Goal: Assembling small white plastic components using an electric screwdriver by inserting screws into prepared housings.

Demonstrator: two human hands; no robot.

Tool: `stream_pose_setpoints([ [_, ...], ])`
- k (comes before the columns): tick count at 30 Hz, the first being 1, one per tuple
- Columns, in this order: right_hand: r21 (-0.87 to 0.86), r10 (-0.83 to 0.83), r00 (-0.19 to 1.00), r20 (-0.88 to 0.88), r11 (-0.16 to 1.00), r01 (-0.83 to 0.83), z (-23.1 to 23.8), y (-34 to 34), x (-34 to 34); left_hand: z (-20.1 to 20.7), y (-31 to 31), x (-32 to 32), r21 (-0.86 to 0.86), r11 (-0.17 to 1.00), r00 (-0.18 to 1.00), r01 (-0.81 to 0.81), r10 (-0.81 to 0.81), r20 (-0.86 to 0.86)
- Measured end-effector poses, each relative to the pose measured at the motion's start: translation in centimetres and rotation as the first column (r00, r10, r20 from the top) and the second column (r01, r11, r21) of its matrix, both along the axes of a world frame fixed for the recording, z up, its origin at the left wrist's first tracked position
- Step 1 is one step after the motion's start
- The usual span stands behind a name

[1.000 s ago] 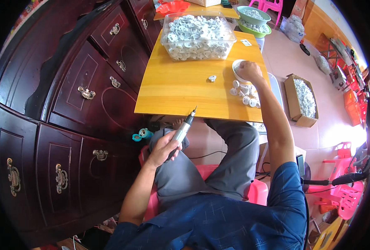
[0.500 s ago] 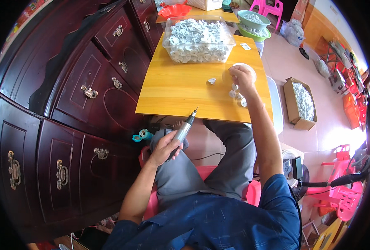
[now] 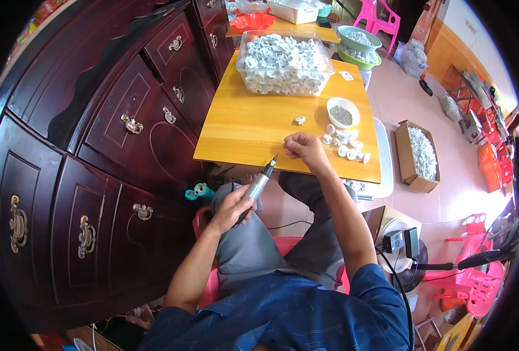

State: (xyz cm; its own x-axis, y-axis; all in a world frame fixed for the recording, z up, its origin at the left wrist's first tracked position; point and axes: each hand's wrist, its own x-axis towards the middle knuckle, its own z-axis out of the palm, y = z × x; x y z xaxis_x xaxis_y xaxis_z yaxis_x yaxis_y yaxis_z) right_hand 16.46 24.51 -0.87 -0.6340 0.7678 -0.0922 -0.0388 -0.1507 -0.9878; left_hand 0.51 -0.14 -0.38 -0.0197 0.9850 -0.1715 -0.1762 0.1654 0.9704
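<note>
The right hand point(image 3: 304, 149) is held over the near edge of the wooden table point(image 3: 236, 128), its thumb and fingers drawn together; whether anything tiny is pinched between them cannot be told. By the left hand point(image 3: 236, 205) a silver-and-black handheld driver point(image 3: 256, 185) is clasped, its body wrapped by the fingers above the left thigh and its thin bit point(image 3: 276, 157) pointed upward, close to the right fingertips. With bit and fingertips so near each other, a fingertip could well be pricked if either hand were jerked or the driver were switched on early. Should a small piece be held in the pinch, it could easily be dropped into the gap between table and lap, a loose grip being the likeliest cause. To the right of the right hand, white plastic parts point(image 3: 342, 140) are clustered near the table's near right corner; by a careless sweep of the forearm, the nearest might be brushed to the floor. Just beyond them a white bowl point(image 3: 331, 109) of fine grey pieces point(image 3: 341, 115) is set near the right edge, where by a knock its contents could be spilled. A single white part point(image 3: 300, 120) is left apart, farther in, and seems less exposed.
</note>
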Motion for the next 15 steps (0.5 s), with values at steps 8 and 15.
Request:
stream_pose_setpoints([
  [8,-0.14,0.133,0.991,-0.027,0.981,-0.135,0.1,-1.6,-0.6,0.2,0.0,0.1,0.012,1.0,1.0,-0.008,0.007,0.022],
  [15,-0.183,0.139,0.986,-0.089,0.971,-0.153,0.0,-1.3,-0.5,0.2,0.0,0.2,0.011,1.0,1.0,-0.011,0.011,0.018],
])
